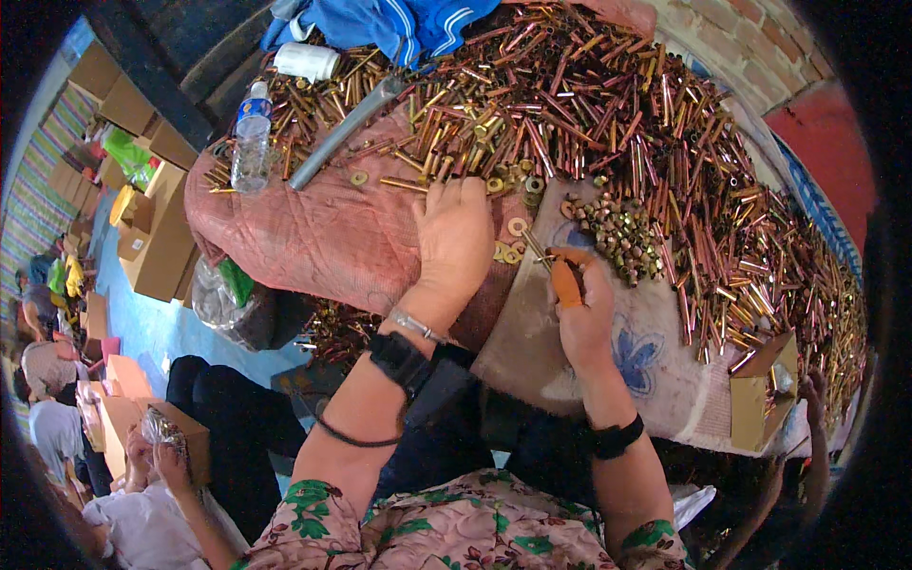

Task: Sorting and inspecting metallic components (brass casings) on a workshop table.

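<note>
Head view: metal rod (pixel 538 248) aslant, up-left

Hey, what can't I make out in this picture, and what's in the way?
All in the head view:
Left hand: its own back hides the fingertips and any grip on the tube beside it.
Right hand: it covers the near ends of the slim metal pieces it holds.
Blue cloth: cut off by the top edge.
Pile of tubes: upper ones cover those beneath.
</note>
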Available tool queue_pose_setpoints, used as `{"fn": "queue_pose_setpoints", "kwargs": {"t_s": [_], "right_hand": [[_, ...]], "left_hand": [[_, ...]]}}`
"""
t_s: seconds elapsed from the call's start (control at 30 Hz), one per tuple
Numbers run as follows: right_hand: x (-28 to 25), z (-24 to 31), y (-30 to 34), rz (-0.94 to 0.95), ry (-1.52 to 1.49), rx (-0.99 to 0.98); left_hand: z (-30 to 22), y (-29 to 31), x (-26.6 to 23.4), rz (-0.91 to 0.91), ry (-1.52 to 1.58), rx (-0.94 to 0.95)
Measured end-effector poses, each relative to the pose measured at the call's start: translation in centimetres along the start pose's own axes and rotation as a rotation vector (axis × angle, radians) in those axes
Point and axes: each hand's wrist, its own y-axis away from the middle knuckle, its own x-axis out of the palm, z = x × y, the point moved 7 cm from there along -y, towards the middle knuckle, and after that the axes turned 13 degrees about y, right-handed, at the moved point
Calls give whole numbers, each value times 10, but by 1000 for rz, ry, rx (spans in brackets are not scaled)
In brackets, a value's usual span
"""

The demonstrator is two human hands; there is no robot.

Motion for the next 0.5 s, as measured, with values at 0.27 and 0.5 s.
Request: {"fn": "queue_pose_setpoints", "kwargs": {"t_s": [0.27, 0.5], "right_hand": [[0, -4, -2, 17, -44, -28], [0, 13, 17, 120, 23, 13]], "left_hand": [[34, 45, 1, -177, 1635, -889], [30, 64, 7, -323, 1986, -1095]]}}
